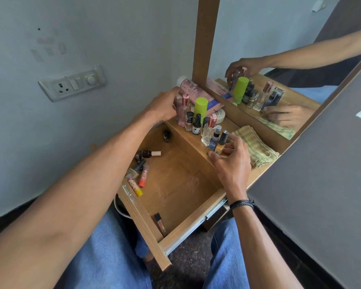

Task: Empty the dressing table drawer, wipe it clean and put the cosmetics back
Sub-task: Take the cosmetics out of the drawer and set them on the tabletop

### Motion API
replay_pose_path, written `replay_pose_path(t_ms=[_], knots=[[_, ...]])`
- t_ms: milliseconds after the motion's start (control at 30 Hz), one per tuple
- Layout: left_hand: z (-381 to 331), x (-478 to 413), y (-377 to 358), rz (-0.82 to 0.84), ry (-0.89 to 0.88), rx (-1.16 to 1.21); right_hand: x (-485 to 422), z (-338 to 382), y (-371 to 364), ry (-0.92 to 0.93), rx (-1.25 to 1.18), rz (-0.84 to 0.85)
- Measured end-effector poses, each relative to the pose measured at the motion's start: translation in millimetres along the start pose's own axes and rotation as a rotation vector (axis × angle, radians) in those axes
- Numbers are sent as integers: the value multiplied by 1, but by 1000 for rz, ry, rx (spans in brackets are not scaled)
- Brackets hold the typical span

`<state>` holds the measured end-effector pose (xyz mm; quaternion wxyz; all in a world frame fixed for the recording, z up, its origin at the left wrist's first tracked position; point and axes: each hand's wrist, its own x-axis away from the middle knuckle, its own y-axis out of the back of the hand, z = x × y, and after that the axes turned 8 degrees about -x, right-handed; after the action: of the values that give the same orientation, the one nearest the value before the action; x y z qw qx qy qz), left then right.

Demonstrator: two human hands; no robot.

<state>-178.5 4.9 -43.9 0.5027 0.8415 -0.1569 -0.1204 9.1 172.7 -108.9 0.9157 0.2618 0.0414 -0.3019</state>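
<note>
Wooden drawer (pixel 181 180) open, several nail polishes (pixel 143 158) lying inside. Left hand (pixel 164 106) fingers clamp pink perfume bottle (pixel 183 110) on tabletop (pixel 258 174); right hand (pixel 232 163) fingers spread beside yellow bottle (pixel 219 145).

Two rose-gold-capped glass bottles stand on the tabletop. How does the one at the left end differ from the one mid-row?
The left-end bottle looks pink-tinted, while the mid-row bottle looks clear. The left hand grips the left-end bottle, whereas the mid-row bottle stands free and untouched. Both are upright on the tabletop and have rose-gold caps.
</note>
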Motion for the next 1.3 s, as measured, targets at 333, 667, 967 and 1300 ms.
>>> replay_pose_path(t_ms=[333,667,967,1300], knots=[[37,47,-11,-229,248,240,0,-1,1,-13,-40,-11],[79,113,-95,-12,170,-382,7,0,2,3,-97,-60],[78,109,-95,129,278,-536,6,-2,0,0,-127,-50],[74,109,-91,-142,283,-240,6,1,5,-18,-140,-23]])
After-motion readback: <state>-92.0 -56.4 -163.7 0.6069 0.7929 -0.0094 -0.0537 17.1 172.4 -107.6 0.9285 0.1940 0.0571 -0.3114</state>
